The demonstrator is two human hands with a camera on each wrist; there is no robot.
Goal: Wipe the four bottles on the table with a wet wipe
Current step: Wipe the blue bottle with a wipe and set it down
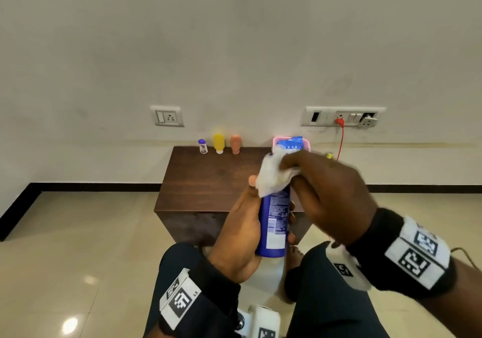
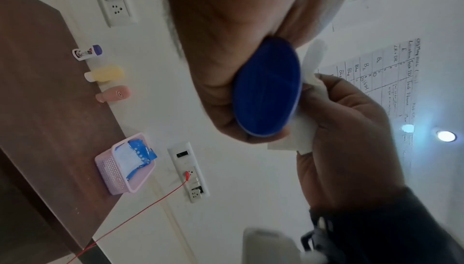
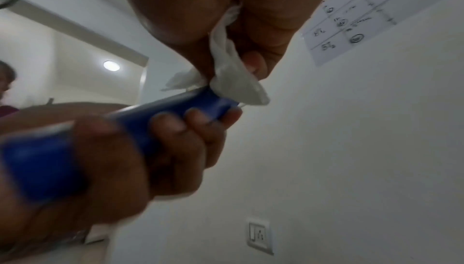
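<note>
My left hand [image 1: 242, 230] grips a tall blue bottle [image 1: 275, 220] upright above my lap, in front of the brown table [image 1: 208, 181]. My right hand [image 1: 326, 194] pinches a white wet wipe [image 1: 271, 178] and presses it over the bottle's top end. The left wrist view shows the bottle's blue oval base [image 2: 267, 87] with the wipe [image 2: 306, 129] beside it. In the right wrist view the wipe [image 3: 236, 77] covers the bottle's [image 3: 175, 105] tip. Three small bottles stand at the table's far edge: a white one with a purple cap [image 1: 202, 146], a yellow one [image 1: 218, 143] and a peach one [image 1: 235, 144].
A pink basket [image 1: 307, 143] holding a blue wipes pack [image 1: 290, 143] stands at the table's back right. A red cable [image 1: 341, 139] hangs from a wall socket panel [image 1: 343, 116]. Beige floor tiles surround the table. My knees sit below the hands.
</note>
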